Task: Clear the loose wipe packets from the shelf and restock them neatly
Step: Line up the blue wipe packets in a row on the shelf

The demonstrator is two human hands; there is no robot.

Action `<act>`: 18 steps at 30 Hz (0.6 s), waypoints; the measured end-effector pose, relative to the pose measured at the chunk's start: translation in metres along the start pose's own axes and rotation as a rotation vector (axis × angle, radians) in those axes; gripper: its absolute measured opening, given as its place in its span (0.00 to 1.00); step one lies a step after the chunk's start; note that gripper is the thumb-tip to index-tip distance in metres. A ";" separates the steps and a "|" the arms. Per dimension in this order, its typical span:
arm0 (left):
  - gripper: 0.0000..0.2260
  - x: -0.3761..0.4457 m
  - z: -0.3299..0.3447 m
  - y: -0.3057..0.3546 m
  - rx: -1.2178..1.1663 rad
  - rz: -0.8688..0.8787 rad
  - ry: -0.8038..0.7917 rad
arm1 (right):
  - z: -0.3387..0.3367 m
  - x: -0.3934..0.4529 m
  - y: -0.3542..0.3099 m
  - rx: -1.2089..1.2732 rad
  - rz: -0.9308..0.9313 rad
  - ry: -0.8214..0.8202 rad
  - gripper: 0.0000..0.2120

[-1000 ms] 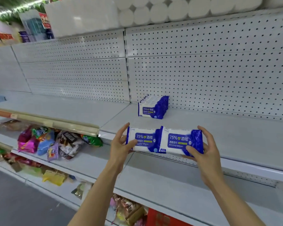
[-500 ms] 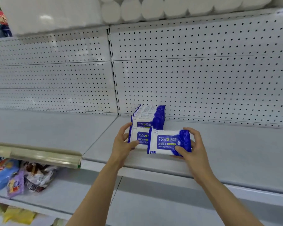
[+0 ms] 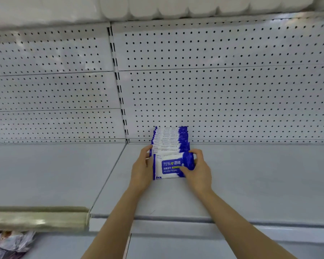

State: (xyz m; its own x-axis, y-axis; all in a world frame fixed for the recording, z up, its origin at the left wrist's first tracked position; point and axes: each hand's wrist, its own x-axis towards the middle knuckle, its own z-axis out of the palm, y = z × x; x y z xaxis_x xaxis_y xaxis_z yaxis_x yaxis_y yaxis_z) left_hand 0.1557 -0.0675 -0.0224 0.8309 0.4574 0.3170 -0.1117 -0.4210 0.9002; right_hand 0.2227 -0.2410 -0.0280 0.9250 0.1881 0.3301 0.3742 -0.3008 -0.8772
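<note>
A row of blue and white alcohol wipe packets [image 3: 169,141] stands upright on the grey shelf [image 3: 251,174], running back to the pegboard. The front wipe packet [image 3: 171,167] stands at the near end of that row, label facing me. My left hand [image 3: 141,167] holds the left end of the front packets with its fingers curled against the row's side. My right hand [image 3: 197,169] grips the front packet's blue right end, thumb across its face. A second packet directly behind the front one is mostly hidden.
White pegboard back panel [image 3: 223,94] rises behind the row. White paper rolls [image 3: 166,6] sit on the shelf above. A beige price rail [image 3: 37,219] edges the left shelf section, with bagged goods [image 3: 9,243] below it. Bare shelf surface lies on both sides of the row.
Both hands have carried the two packets forward from the shelf's front edge and brought them together against the near end of the standing row. The camera moved closer.
</note>
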 end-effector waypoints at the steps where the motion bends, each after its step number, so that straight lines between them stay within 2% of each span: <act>1: 0.18 0.001 -0.001 -0.003 0.016 0.014 -0.039 | 0.002 0.003 0.003 -0.061 0.003 0.019 0.23; 4: 0.39 0.006 -0.004 -0.017 0.215 0.081 -0.138 | 0.006 0.005 0.007 -0.144 -0.020 0.061 0.23; 5: 0.42 0.008 -0.003 -0.020 0.271 0.095 -0.153 | 0.007 0.005 0.007 -0.143 -0.026 0.066 0.23; 10: 0.36 0.015 0.002 -0.019 0.399 0.191 -0.052 | 0.009 0.005 0.006 -0.113 -0.042 -0.017 0.33; 13: 0.35 0.020 0.001 -0.019 0.411 0.189 -0.024 | 0.004 0.015 0.000 -0.085 -0.071 -0.041 0.39; 18: 0.38 0.025 -0.003 -0.016 0.417 0.207 -0.157 | 0.005 0.020 0.005 -0.193 -0.131 -0.095 0.49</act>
State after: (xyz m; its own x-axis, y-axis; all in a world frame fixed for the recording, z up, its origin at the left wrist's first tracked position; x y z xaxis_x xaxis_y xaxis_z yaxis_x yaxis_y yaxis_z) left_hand 0.1764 -0.0473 -0.0284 0.8899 0.2208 0.3992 -0.0823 -0.7830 0.6166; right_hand 0.2431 -0.2341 -0.0278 0.8611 0.3211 0.3942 0.5042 -0.4392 -0.7436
